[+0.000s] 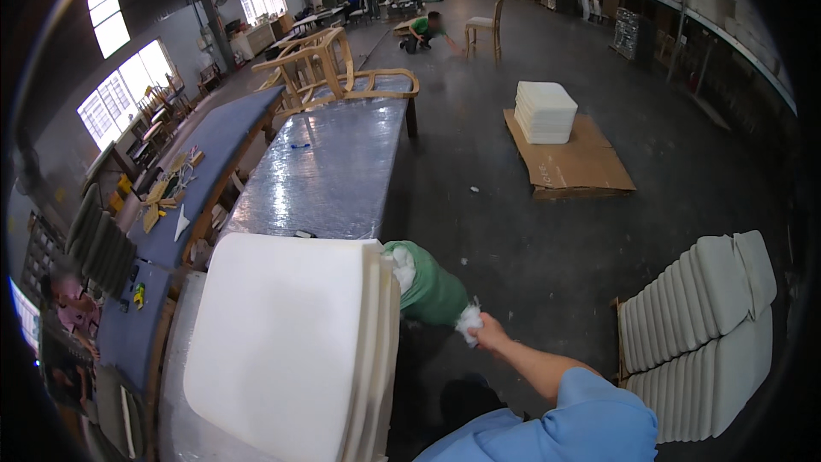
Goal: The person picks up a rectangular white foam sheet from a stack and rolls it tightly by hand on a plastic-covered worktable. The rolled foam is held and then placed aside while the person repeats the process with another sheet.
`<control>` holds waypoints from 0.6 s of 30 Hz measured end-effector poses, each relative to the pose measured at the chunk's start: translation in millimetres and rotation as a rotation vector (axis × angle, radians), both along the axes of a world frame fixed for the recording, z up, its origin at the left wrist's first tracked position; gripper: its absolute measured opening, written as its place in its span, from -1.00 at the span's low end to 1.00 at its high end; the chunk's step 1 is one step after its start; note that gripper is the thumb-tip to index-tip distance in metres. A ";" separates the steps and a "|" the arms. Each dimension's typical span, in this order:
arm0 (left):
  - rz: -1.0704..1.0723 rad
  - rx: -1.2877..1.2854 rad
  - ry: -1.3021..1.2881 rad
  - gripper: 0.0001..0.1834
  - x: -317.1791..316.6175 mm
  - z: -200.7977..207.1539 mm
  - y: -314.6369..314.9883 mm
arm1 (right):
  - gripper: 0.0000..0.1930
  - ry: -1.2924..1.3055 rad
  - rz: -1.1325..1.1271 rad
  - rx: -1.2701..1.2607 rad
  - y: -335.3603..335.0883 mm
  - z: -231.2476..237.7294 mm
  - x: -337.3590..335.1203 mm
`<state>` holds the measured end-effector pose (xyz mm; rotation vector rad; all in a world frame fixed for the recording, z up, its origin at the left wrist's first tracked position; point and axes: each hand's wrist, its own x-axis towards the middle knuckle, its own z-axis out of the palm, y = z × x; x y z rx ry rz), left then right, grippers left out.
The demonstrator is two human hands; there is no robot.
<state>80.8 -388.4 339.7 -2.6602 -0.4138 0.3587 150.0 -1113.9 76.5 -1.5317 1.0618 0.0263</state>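
Note:
My right hand (489, 333) is closed on a tuft of white fibre stuffing (469, 323). Just left of it is a green sack (432, 287), with more white stuffing (402, 269) showing at its opening. Beside the sack, a stack of white foam seat pads (278, 334) with rounded corners rises in front of me. My left hand does not appear.
Beyond the pads runs a plastic-covered table (321, 162) with wooden chair frames (329, 73) on its far end. A blue-topped bench (214, 141) stands to the left. White pads (546, 111) sit on cardboard (581, 162); grey cushions (697, 316) are stacked at right. A person (421, 32) crouches by a chair (486, 27).

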 end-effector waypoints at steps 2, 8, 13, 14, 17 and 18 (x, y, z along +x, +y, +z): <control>-0.287 0.076 -0.210 -0.09 1.6 -14.3 12.9 | -0.49 -0.026 -0.010 -0.055 -33.8 -12.9 14.7; -0.321 0.230 -0.257 -0.17 -9.2 -1.3 -27.7 | -0.44 -0.199 -0.057 -0.480 -120.4 1.4 127.6; 0.024 0.151 -0.176 -0.28 -15.7 12.8 -98.0 | -0.42 -0.500 0.131 -0.589 -143.7 29.5 241.2; 0.075 0.148 -0.169 -0.30 -17.9 15.5 -109.0 | -0.43 -0.502 0.203 -0.583 -139.2 28.5 259.5; 0.194 0.144 -0.162 -0.36 -19.5 25.6 -135.4 | -0.45 -0.536 0.506 -0.656 -119.7 16.1 302.0; 0.230 0.150 -0.160 -0.38 -20.9 31.1 -142.9 | -0.45 -0.551 0.614 -0.731 -110.4 8.4 313.7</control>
